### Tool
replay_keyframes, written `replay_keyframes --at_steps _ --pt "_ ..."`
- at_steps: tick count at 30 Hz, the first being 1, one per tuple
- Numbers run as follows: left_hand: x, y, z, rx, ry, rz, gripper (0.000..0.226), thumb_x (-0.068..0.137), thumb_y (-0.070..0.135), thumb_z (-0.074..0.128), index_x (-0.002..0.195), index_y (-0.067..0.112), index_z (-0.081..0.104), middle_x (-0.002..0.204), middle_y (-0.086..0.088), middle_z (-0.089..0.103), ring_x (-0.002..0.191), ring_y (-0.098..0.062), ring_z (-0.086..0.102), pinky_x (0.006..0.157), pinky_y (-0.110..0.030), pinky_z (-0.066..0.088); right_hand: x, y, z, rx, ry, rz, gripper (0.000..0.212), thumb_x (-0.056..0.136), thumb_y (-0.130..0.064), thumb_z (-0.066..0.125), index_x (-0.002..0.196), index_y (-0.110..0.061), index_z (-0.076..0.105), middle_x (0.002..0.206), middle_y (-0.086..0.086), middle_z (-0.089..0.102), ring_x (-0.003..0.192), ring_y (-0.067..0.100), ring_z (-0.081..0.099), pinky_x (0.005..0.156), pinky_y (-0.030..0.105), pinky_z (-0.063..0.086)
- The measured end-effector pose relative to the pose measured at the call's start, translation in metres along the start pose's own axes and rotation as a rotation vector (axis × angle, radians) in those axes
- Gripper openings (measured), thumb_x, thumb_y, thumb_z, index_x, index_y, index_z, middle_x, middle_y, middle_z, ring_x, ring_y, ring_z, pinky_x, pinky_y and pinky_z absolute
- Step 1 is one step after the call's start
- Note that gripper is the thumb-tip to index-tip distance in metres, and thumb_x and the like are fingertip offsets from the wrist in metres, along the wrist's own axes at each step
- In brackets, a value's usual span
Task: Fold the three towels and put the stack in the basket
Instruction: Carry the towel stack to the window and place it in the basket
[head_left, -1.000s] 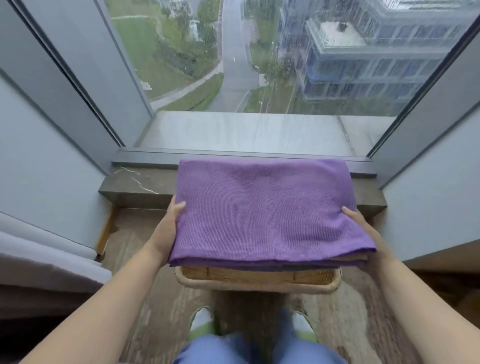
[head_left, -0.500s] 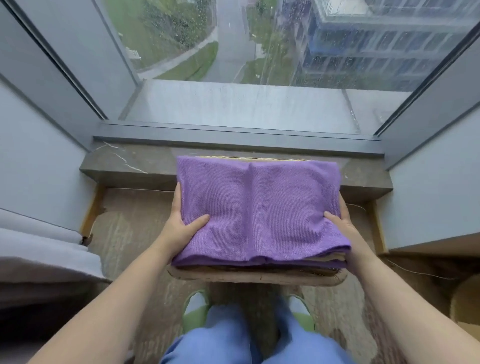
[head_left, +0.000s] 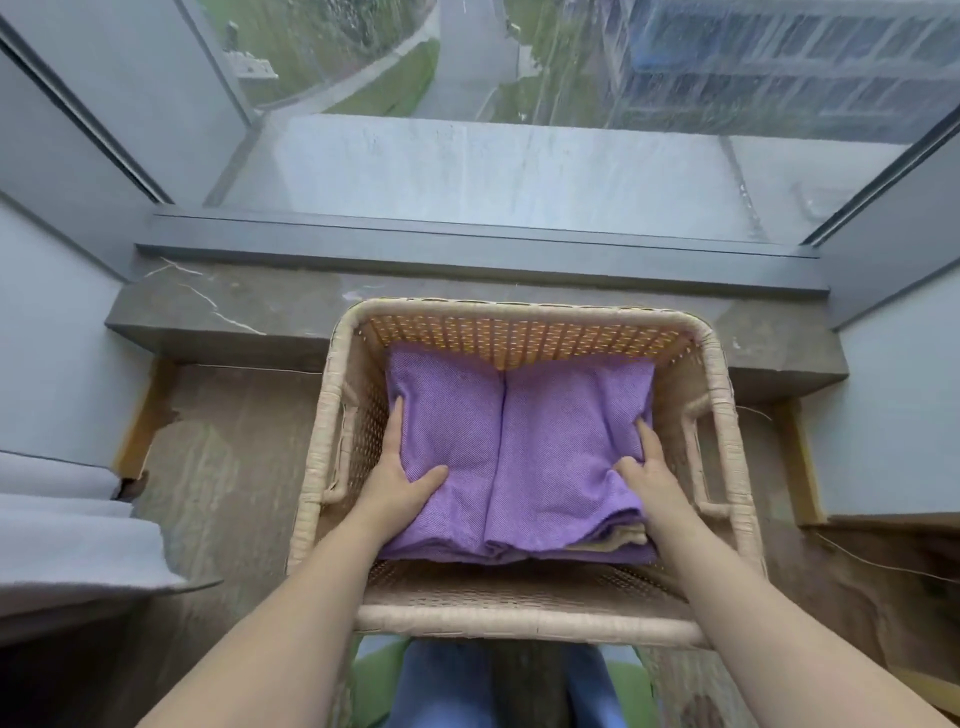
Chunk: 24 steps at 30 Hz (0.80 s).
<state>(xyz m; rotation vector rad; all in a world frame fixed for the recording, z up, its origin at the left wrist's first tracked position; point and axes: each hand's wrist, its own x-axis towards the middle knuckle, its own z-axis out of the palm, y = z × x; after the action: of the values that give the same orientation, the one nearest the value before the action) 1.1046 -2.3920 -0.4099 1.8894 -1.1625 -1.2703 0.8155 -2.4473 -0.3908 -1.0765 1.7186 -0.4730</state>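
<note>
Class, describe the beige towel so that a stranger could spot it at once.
Below the window's stone sill stands a wicker basket. Inside is a towel stack. The beige towel is the thin pale edge by the right hand, beneath the purple towel on top.

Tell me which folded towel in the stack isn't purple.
The tan folded towel, mid-stack: only its edge peeks out by the right hand, between the purple top towel and a purple layer beneath.
</note>
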Motion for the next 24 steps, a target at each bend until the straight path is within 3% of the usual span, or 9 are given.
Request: replay_keyframes --at_steps 3,4,6,9,13,17,21,23,24 --pt "0.01 -0.015 0.007 0.002 -0.017 -0.016 0.102 0.083 0.019 0.072 0.147 0.045 -0.003 0.145 0.026 0.016 0.133 0.0 0.027 0.105 -0.015 0.02 0.009 0.012 0.01 0.052 -0.011 0.033 0.057 0.096 -0.005 0.039 0.148 -0.02 0.024 0.137 0.022 0.048 0.112 0.046 0.049 0.083 0.032 0.04" --pt "0.012 -0.019 0.008 0.008 -0.023 -0.02 0.102 0.083 0.018 0.071 0.147 0.043 -0.003 0.144 0.029 0.014 0.134 0.001 0.025 0.104 -0.011 0.019 0.012 0.015 0.013 0.066 -0.018 0.042 0.057 0.096 -0.003 0.039 0.149 -0.018 0.023 0.143 0.019 0.042 0.118 0.04 0.047 0.082 0.031 0.04" --pt "0.017 -0.028 0.011 0.012 -0.023 -0.032 0.1 0.083 0.016 0.071 0.146 0.042 -0.003 0.14 0.036 0.009 0.135 0.004 0.02 0.097 0.002 0.016 0.019 0.023 0.019 0.076 -0.036 0.063 0.058 0.095 -0.003 0.038 0.149 -0.02 0.022 0.146 0.005 0.036 0.117 0.015 0.041 0.08 0.013 0.034" --pt "0.029 -0.041 0.017 0.047 -0.018 -0.034 0.101 0.082 0.014 0.072 0.15 0.031 -0.002 0.14 0.034 0.005 0.134 0.007 0.015 0.092 0.01 0.011 0.034 0.031 0.023 0.075 -0.03 0.099 0.058 0.095 -0.004 0.039 0.147 -0.021 0.024 0.134 0.0 0.04 0.11 0.014 0.041 0.083 0.013 0.029" --pt "0.038 -0.058 0.022 0.019 -0.036 -0.099 0.104 0.081 0.012 0.074 0.152 0.026 -0.001 0.15 0.021 0.01 0.138 0.002 0.014 0.1 0.003 0.011 0.049 0.043 0.024 0.095 -0.036 0.17 0.061 0.091 -0.001 0.038 0.146 -0.024 0.025 0.127 0.003 0.045 0.104 0.021 0.048 0.087 0.027 0.035" --pt "0.035 -0.06 0.02 0.045 -0.029 -0.207 0.104 0.081 0.013 0.074 0.152 0.023 -0.002 0.156 0.006 0.018 0.14 -0.009 0.023 0.109 -0.015 0.015 0.049 0.054 0.025 0.025 -0.055 0.223 0.062 0.09 0.001 0.039 0.145 -0.023 0.023 0.127 0.007 0.049 0.098 0.021 0.05 0.087 0.027 0.036" --pt "0.033 -0.03 0.025 0.423 0.008 -0.363 0.097 0.086 0.013 0.065 0.152 0.018 -0.006 0.152 -0.02 0.028 0.134 -0.036 0.038 0.108 -0.034 0.03 0.04 0.04 0.019 -0.312 -0.045 0.184 0.07 0.086 -0.005 0.049 0.145 -0.019 0.014 0.13 0.018 0.051 0.098 0.03 0.054 0.081 0.03 0.038" --pt "0.029 -0.006 0.027 0.803 0.01 -0.338 0.095 0.085 0.02 0.063 0.151 0.016 -0.006 0.154 -0.023 0.013 0.134 -0.04 0.034 0.107 -0.042 0.032 0.029 0.023 0.017 -0.763 -0.018 0.037 0.077 0.081 -0.015 0.055 0.144 -0.019 0.011 0.139 0.019 0.04 0.106 0.037 0.053 0.08 0.037 0.04" --pt "0.027 0.005 0.027 1.001 0.023 -0.222 0.097 0.084 0.027 0.064 0.151 0.015 -0.004 0.156 -0.022 0.004 0.137 -0.039 0.028 0.108 -0.043 0.03 0.024 0.015 0.017 -0.982 0.036 -0.105 0.081 0.078 -0.02 0.058 0.145 -0.018 0.012 0.145 0.016 0.033 0.11 0.038 0.05 0.083 0.04 0.042"
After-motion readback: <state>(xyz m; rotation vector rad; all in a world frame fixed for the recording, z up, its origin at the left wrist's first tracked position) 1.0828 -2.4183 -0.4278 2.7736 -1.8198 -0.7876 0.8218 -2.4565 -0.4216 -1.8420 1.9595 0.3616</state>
